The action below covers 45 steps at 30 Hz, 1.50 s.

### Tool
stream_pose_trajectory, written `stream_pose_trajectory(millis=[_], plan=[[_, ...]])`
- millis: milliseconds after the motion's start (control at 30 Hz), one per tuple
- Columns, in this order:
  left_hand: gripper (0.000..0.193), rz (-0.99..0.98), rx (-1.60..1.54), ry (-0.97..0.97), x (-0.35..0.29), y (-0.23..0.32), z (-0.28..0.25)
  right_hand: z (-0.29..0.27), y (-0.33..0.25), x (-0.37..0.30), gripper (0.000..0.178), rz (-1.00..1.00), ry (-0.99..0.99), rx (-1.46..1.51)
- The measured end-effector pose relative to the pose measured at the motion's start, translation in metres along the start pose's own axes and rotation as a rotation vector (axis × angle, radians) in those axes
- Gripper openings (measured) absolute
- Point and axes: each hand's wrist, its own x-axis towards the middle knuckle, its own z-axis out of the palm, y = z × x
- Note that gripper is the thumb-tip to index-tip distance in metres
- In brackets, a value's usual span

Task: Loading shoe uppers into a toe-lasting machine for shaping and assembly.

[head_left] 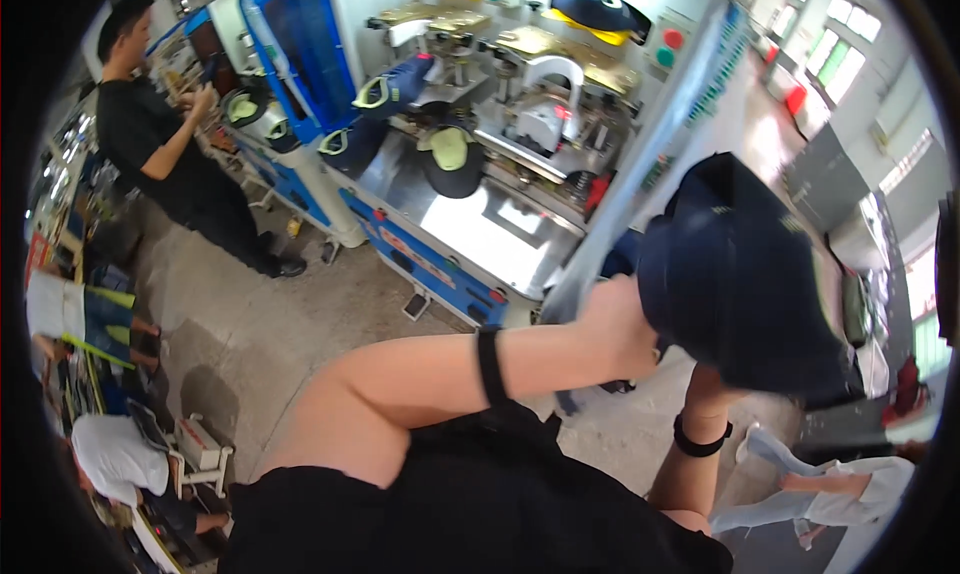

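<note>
A dark navy cap (735, 264) is lifted up at the right, slightly blurred, with its crown toward the top. At its left edge my left hand (622, 324) grips it, the fingers partly behind the fabric. My right hand (712, 382) comes up from below and holds the lower side of the cap, which hides most of its fingers. On the steel worktop of the blue and white machine lies a black cap (450, 162) with a yellow-green patch inside. Further navy caps (355, 142) with yellow-green linings rest at the worktop's left end.
The machine has metal press fixtures (545, 124), red and green buttons (668, 47), and navy-and-yellow caps (595, 14) on top. Clear plastic sheeting (640, 164) hangs by its right side. A standing person (165, 124) is at the left; other people work at lower left and lower right.
</note>
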Motion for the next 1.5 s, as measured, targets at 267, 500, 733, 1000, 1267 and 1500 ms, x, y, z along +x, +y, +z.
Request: stream_pose_trajectory(millis=[267,500,733,1000,1267,1500], plan=[[0.067,-0.030,-1.023,-0.067,-0.087,-0.052,-0.090,-0.087,-0.047,0.040,0.033,-0.139,0.194,-1.204],[0.080,-0.242,-1.470,0.491,-0.195,-0.162,-0.107,-0.047,-0.085,-0.002,0.037,-0.033,0.229,-0.422],[0.059,-0.499,-1.466,0.789,-0.224,-0.305,-0.077,0.090,-0.063,-0.123,0.052,0.087,-0.284,-0.350],[0.058,-0.644,-1.421,0.505,-0.170,-0.466,-0.073,0.270,-0.100,-0.154,0.046,1.374,-0.188,0.516],[0.077,-0.336,-1.386,-0.006,-0.090,-0.558,-0.118,0.376,-0.058,-0.196,0.047,1.314,0.266,0.212],[0.081,-0.244,-0.488,0.323,-0.006,-0.557,-0.089,0.414,-0.001,-0.149,0.036,1.587,0.051,0.546]])
